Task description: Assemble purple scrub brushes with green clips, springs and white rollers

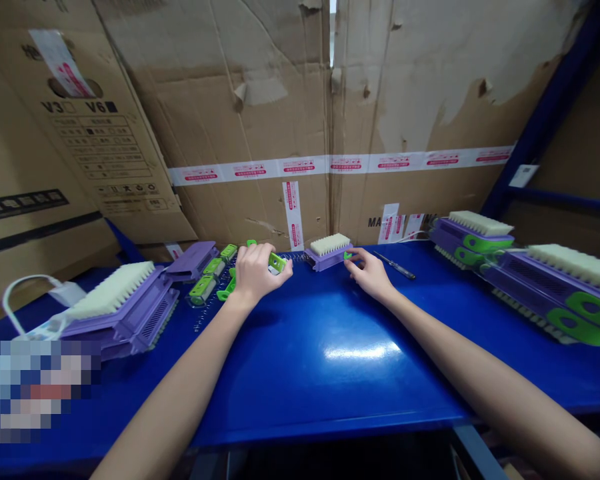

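Note:
In the head view, my left hand is closed over a small green plastic piece, which shows between thumb and fingers. More green plastic parts lie just left of that hand. To the right, a purple plastic housing with a cream bristle pad on top rests on the blue table. The fingertips of my right hand pinch a green tab at the housing's right end. Thin metal springs lie between the hands.
Purple brush housings are stacked at left beside a white cable. Several green blocks sit nearby. A screwdriver lies right of my right hand. Assembled purple-green brushes stand at right. Cardboard walls the back of the blue table.

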`<state>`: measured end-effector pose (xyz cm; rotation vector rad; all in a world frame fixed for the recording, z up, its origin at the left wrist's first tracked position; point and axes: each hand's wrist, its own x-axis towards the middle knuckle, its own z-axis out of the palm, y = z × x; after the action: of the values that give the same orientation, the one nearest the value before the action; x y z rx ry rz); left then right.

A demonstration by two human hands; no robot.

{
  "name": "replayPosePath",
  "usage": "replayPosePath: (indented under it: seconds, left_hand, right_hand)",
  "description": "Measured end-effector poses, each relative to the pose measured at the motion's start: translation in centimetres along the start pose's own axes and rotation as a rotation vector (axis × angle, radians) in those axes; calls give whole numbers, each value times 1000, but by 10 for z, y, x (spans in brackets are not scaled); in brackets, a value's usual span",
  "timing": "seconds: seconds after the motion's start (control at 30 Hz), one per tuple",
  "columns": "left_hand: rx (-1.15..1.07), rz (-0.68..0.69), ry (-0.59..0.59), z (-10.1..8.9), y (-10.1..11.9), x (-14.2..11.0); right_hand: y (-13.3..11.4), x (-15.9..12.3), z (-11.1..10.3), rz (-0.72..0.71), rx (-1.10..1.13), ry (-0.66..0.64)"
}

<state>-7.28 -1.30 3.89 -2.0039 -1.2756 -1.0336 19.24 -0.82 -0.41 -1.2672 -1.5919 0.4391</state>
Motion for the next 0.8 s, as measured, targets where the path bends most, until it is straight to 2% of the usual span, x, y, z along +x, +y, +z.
replayPosePath:
  seconds: [0.2,0.5,0.8]
  left_hand:
    - [98,70,-32,3,-2,-2]
    - [91,97,-10,-3,-2,-1]
    - [164,135,-60,-3,-1,-1]
  right_hand:
    - [0,0,0,0,-8,-4]
    - [-1,0,-1,-7,-30,-10]
    - [-2,0,0,-14,-39,-4]
